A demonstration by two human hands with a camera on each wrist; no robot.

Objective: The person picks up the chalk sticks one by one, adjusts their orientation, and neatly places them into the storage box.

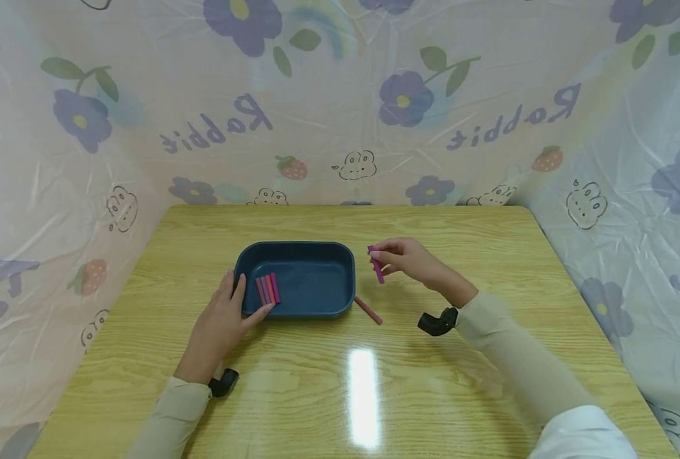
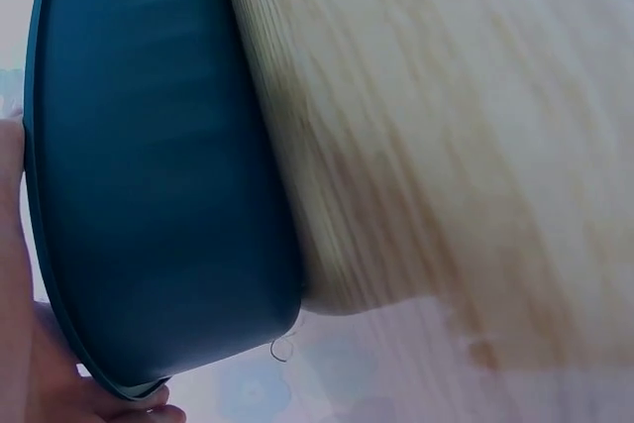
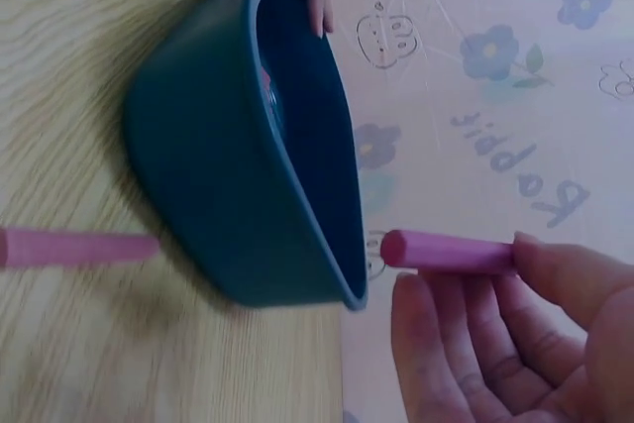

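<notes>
A dark blue rectangular tray (image 1: 328, 313) sits on the table. My left hand (image 1: 221, 319) grips its left end, thumb over the front rim and fingers along the left side. In the left wrist view the tray's outer wall (image 2: 168, 165) fills much of the picture. Several pink and purple crayon-like sticks (image 1: 268, 289) lie side by side in the tray's left part. Past the right end, my right hand (image 1: 411, 260) pinches a magenta stick (image 3: 451, 253) between thumb and fingers, raised above the table. A dull pink stick (image 1: 369, 311) lies on the table by the tray's right front corner.
The wood-grain table (image 1: 294, 395) ends at the back against a printed curtain (image 1: 328, 115), which also hangs on both sides. Black wrist-worn devices (image 1: 439, 322) stick out from both sleeves. A bright light reflection shows on the table's front part.
</notes>
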